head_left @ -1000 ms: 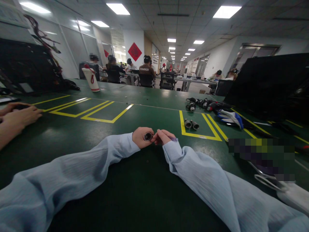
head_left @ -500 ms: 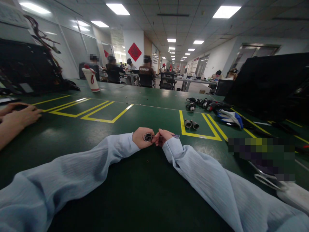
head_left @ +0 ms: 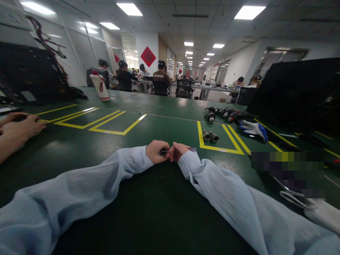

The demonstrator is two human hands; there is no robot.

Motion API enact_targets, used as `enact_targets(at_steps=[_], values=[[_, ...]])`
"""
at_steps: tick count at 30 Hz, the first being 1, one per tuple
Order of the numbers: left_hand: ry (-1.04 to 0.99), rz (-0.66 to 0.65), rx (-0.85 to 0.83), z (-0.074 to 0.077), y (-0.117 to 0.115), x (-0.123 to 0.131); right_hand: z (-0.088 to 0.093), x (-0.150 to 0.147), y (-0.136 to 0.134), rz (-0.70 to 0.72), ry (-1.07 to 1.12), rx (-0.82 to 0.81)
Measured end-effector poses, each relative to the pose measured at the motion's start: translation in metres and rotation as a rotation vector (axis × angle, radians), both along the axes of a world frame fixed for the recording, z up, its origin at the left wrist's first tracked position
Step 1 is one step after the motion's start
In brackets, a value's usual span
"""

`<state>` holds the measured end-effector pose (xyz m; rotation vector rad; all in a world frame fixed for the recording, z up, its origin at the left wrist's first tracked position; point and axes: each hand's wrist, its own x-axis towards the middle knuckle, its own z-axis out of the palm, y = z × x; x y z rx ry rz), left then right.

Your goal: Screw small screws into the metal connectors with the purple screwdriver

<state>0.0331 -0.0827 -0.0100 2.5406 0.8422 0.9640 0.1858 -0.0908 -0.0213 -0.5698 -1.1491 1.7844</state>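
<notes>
The work is looking unfinished: the left hand (head_left: pixel 154 150) is clasping a short metal tube (head_left: pixel 162 152), and the right hand (head_left: pixel 180 152) is pinching a slim tool (head_left: pixel 193 149), its thin shaft pointing into the opening. What the tip is touching is too small to tell. Two similar tubes (head_left: pixel 214 137) are lying untouched within the yellow tape (head_left: pixel 233 152). The held one is showing a bright round rim and dark inside.

One readable word: PUMPKIN (head_left: pixel 158 75)
It runs in pale capitals across the back of a brown top (head_left: pixel 160 80) in the background. On the white pillar (head_left: pixel 140 39), a red diamond sign (head_left: pixel 148 56) is too indistinct to read.
</notes>
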Motion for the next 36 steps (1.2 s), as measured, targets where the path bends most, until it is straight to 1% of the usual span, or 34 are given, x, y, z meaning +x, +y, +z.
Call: enact_targets(at_steps=[2, 4, 7, 9, 11, 14, 17, 19, 22, 24, 26, 28, 30, 33, 36], values=[[-0.007, -0.003, -0.009, 0.0, -0.001, 0.001, 0.002, 0.001, -0.002, -0.029, -0.017, 0.034], [-0.004, 0.008, -0.005, 0.001, -0.001, 0.001, 0.003, 0.002, -0.006, -0.105, -0.043, 0.063], [0.023, 0.027, 0.009, 0.001, -0.001, 0.001, 0.004, 0.002, -0.01, -0.229, -0.145, 0.137], [0.051, 0.009, 0.008, 0.0, 0.0, 0.001, 0.004, 0.001, -0.012, -0.253, -0.2, 0.176], [0.076, -0.023, 0.007, 0.0, 0.0, 0.001, 0.004, 0.001, -0.011, -0.228, -0.201, 0.168], [0.1, -0.05, 0.027, 0.001, 0.0, 0.0, 0.005, 0.003, -0.006, -0.139, -0.155, 0.093], [0.109, -0.05, 0.034, 0.003, -0.001, 0.0, 0.004, 0.006, -0.001, -0.055, -0.106, 0.04], [0.099, -0.045, 0.017, 0.003, -0.001, 0.0, 0.004, 0.006, 0.0, -0.033, -0.078, 0.035], [0.068, -0.043, -0.005, 0.003, -0.001, 0.001, 0.003, 0.005, -0.002, -0.053, -0.055, 0.047], [0.057, -0.037, -0.002, 0.002, -0.001, 0.001, 0.003, 0.003, -0.006, -0.118, -0.083, 0.079], [0.063, -0.04, -0.003, 0.001, 0.0, 0.001, 0.004, 0.002, -0.01, -0.197, -0.151, 0.146], [0.083, -0.059, -0.015, 0.0, 0.001, 0.001, 0.004, 0.001, -0.012, -0.238, -0.207, 0.206], [0.109, -0.079, -0.013, 0.0, 0.001, 0.001, 0.005, 0.002, -0.012, -0.224, -0.219, 0.197], [0.109, -0.088, 0.014, 0.001, 0.0, 0.001, 0.006, 0.006, -0.007, -0.13, -0.193, 0.095], [0.076, -0.085, 0.008, 0.003, -0.001, 0.001, 0.007, 0.008, -0.003, -0.058, -0.153, 0.059]])
